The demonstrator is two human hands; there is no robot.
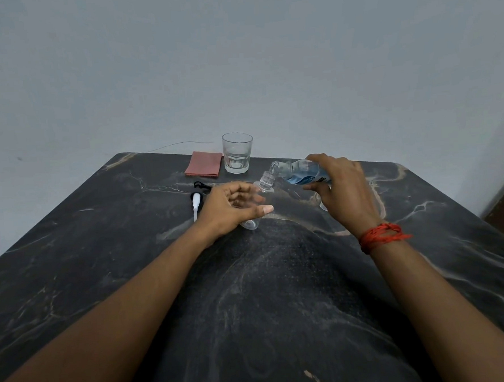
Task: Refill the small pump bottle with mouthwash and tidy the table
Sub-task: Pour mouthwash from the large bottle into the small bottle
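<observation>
My left hand (231, 205) grips the small clear pump bottle (264, 184), which stands tilted on the dark marble table (280, 292) with its open neck pointing up and to the right. My right hand (340, 185) holds the mouthwash bottle (298, 171), clear with blue liquid and a blue label, tipped nearly flat. Its open mouth sits just above the small bottle's neck. The pump head (197, 204), white with a black collar and a thin tube, lies on the table left of my left hand.
A folded pink cloth (204, 167) lies near the table's far edge, with an empty drinking glass (237, 157) to its right. Something clear, perhaps a cap (324, 206), peeks out under my right hand. A grey wall stands behind the table.
</observation>
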